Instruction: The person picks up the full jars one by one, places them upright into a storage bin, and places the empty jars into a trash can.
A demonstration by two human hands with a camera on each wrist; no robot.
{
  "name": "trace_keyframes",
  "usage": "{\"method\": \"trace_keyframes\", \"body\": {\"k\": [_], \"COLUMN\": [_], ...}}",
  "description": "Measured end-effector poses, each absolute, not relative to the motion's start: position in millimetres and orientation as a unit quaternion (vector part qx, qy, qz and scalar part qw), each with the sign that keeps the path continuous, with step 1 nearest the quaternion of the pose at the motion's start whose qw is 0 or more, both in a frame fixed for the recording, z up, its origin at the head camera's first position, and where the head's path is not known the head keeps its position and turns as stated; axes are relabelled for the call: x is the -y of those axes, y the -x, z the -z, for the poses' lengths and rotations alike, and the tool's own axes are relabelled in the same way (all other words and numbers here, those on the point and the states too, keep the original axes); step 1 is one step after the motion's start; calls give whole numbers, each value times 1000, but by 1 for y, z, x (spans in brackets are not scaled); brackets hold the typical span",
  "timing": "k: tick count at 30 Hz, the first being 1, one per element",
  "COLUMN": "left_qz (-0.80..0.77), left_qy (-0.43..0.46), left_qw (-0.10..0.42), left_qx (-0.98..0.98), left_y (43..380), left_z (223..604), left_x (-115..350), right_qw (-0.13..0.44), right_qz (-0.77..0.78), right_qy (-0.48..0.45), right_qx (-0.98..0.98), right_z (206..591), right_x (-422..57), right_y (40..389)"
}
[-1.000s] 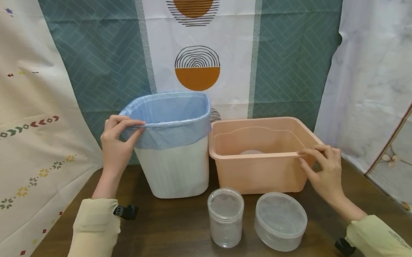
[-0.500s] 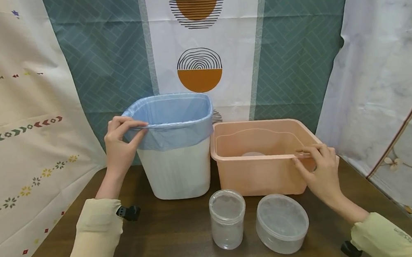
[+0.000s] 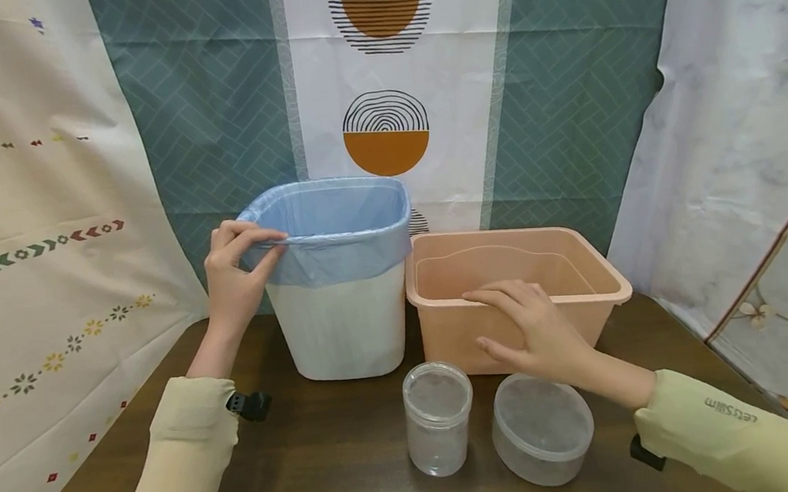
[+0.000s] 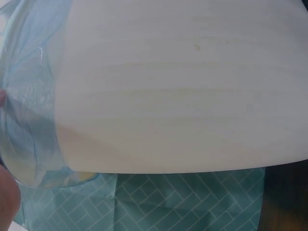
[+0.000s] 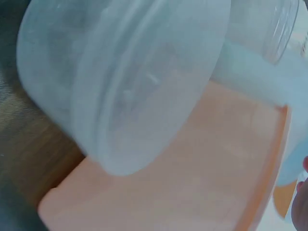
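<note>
My left hand [image 3: 235,265] pinches the front left rim of a white trash can [image 3: 338,330], thumb and fingers on the folded edge of its blue bin liner [image 3: 346,262]. In the left wrist view the liner [image 4: 33,115] hangs over the can's wall [image 4: 183,86]. My right hand [image 3: 534,331] lies over the front rim of a peach plastic tub [image 3: 445,332], fingertips at the rim and thumb spread away below. Part of the tub's inside is hidden behind that hand. Close below it stands a low round lidded container [image 3: 543,430], large in the right wrist view.
A taller clear lidded jar [image 3: 437,424] stands left of the low container on the dark wooden table [image 3: 337,465]. The can and tub stand side by side before a green and white cloth backdrop [image 3: 209,97]. Patterned cloths [image 3: 51,311] hang at both sides.
My right hand has slid left along the tub's front rim, from its right corner toward the middle, and its pinch has loosened. My left hand stays at the liner's edge.
</note>
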State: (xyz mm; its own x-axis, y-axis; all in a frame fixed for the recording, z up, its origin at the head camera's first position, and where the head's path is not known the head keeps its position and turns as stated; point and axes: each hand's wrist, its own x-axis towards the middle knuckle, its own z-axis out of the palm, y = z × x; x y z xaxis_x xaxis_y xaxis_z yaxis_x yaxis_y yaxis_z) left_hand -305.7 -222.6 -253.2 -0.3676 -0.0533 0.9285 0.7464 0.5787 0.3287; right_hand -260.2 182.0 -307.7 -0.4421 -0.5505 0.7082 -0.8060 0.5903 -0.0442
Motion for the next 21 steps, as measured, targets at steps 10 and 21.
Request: {"method": "trace_keyframes", "body": {"k": [10,21], "left_qz": [401,399], "left_qy": [235,238], "left_qw": [503,509], "left_qx": [729,724], "left_y": [305,306], "left_z": [253,253], "left_x": [222,223], "right_qw": [237,85], "right_qz": [-125,-53], "right_qy": [-507,-574], "right_qx": [820,812], "right_z": [293,284], "right_x": [-150,-129], "right_y": [253,255]}}
